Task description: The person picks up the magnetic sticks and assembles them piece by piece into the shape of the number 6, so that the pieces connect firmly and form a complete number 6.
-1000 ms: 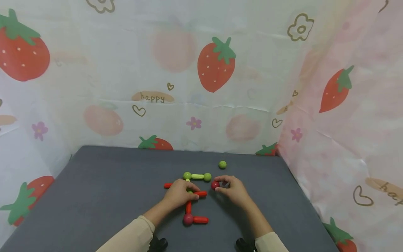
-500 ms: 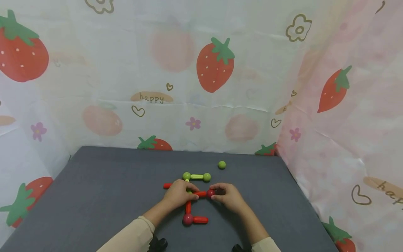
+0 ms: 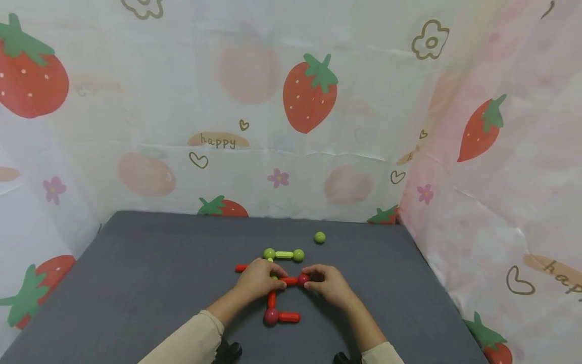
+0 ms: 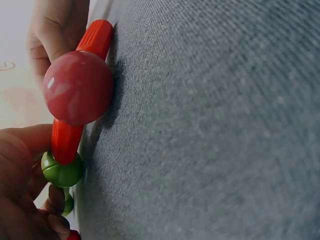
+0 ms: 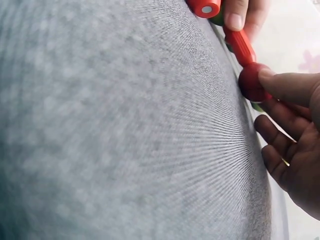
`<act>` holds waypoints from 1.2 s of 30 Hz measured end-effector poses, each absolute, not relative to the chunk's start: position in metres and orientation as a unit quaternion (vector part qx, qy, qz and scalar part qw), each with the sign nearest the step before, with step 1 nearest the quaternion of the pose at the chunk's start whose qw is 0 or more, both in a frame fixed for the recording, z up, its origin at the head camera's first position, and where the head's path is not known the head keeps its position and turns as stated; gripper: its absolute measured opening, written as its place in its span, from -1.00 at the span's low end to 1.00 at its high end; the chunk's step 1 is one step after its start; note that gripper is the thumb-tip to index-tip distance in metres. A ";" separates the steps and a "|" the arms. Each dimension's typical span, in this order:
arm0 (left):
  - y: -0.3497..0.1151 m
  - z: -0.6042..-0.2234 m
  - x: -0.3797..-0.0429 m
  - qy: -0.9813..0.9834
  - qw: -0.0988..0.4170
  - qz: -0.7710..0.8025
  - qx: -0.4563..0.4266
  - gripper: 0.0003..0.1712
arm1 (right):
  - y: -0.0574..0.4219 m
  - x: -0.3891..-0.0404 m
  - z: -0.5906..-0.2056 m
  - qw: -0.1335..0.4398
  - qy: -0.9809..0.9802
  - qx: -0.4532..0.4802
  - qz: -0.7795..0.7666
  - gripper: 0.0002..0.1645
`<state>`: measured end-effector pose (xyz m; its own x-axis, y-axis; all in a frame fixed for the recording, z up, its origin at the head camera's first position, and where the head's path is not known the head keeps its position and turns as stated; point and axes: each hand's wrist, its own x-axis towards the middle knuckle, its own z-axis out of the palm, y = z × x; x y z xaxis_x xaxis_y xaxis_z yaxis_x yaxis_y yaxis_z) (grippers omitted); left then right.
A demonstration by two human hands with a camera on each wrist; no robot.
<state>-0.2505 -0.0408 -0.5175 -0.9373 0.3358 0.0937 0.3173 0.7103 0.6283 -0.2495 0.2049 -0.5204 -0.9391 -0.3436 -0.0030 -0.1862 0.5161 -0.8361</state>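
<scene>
A figure of magnetic rods and balls lies on the grey table in the head view. My left hand (image 3: pixel 258 279) pinches the red rod (image 3: pixel 289 280) beside the middle green ball (image 4: pixel 62 172). At that rod's right end is a red ball (image 3: pixel 303 279), held between thumb and fingers of my right hand (image 3: pixel 331 286); rod and ball meet in the right wrist view. Below, a vertical red rod (image 3: pixel 272 299) runs to a second red ball (image 3: pixel 271 317), from which another red rod (image 3: pixel 289 317) points right. My left hand partly hides the figure's centre.
Above the hands, a yellow-green rod (image 3: pixel 284 255) joins two green balls (image 3: pixel 270 253) (image 3: pixel 298 255). Another red rod (image 3: pixel 241 268) sticks out left of my left hand. A loose green ball (image 3: pixel 320 237) lies farther back. Strawberry-print cloth (image 3: pixel 254 167) stands behind the table (image 3: pixel 159 283).
My right hand has brought the red ball down and left to the end of the red rod, where both now stay. My left hand has kept its place.
</scene>
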 end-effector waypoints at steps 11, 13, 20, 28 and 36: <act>-0.044 -0.512 -0.251 0.922 0.014 0.333 0.196 -0.84 | 0.204 -0.249 -0.519 0.089 0.869 -0.150 -0.464 -0.60; -0.045 -0.511 -0.252 0.918 0.017 0.342 0.202 -0.82 | 0.204 -0.250 -0.519 0.088 0.869 -0.152 -0.463 -0.60; -0.057 -0.504 -0.252 0.904 0.026 0.371 0.210 -0.76 | 0.206 -0.251 -0.521 0.087 0.869 -0.156 -0.462 -0.61; -0.078 -0.493 -0.250 0.912 0.013 0.371 0.174 -0.78 | 0.204 -0.249 -0.521 0.085 0.866 -0.153 -0.468 -0.60; -0.108 -0.500 -0.258 0.915 -0.007 0.373 0.151 -0.75 | 0.203 -0.249 -0.520 0.084 0.866 -0.153 -0.469 -0.62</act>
